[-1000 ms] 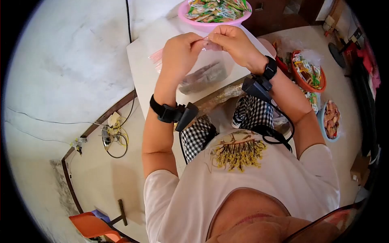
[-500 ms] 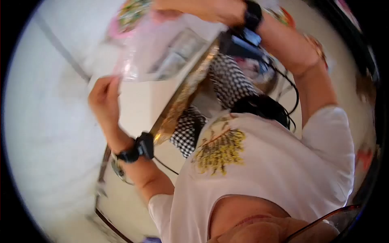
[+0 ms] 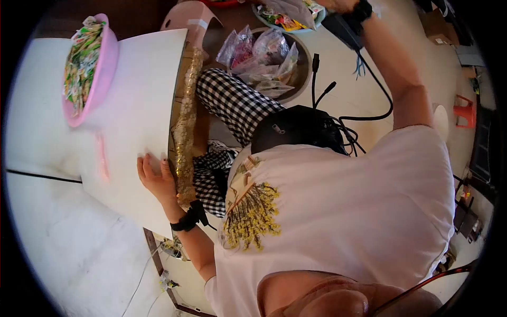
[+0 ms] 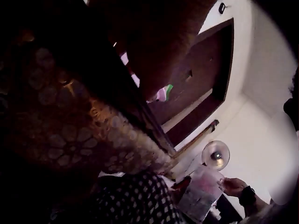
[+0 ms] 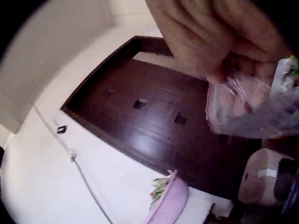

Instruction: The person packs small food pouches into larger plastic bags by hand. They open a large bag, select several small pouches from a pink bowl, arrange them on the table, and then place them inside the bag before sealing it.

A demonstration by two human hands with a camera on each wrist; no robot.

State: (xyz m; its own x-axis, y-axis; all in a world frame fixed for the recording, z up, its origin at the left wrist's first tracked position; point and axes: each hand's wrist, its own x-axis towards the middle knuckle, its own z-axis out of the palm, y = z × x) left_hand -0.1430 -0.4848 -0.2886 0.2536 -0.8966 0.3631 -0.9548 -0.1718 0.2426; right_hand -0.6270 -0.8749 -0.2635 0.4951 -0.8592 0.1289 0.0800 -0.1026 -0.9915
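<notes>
At the top edge of the head view, my right hand (image 3: 340,4) is partly cut off and holds a clear plastic bag (image 3: 293,10). The right wrist view shows the fingers of that hand (image 5: 219,42) curled at the top of the bag (image 5: 243,112), pinching it. Packed contents hang inside the bag (image 4: 201,196) in the left wrist view. My left hand (image 3: 156,177) rests on the white table (image 3: 137,121) near its edge, fingers spread and holding nothing.
A pink basin (image 3: 110,53) of green packets stands on the table. On the floor, a metal basin (image 3: 306,66) holds several filled plastic bags, next to a pink stool (image 3: 193,18). A light-blue basin (image 3: 320,18) lies under the held bag. Black cables (image 3: 364,117) hang at my waist.
Both hands were on the bag over the table. The left hand let go and came down onto the tabletop; the right hand carried the bag off to the right, over the floor basins.
</notes>
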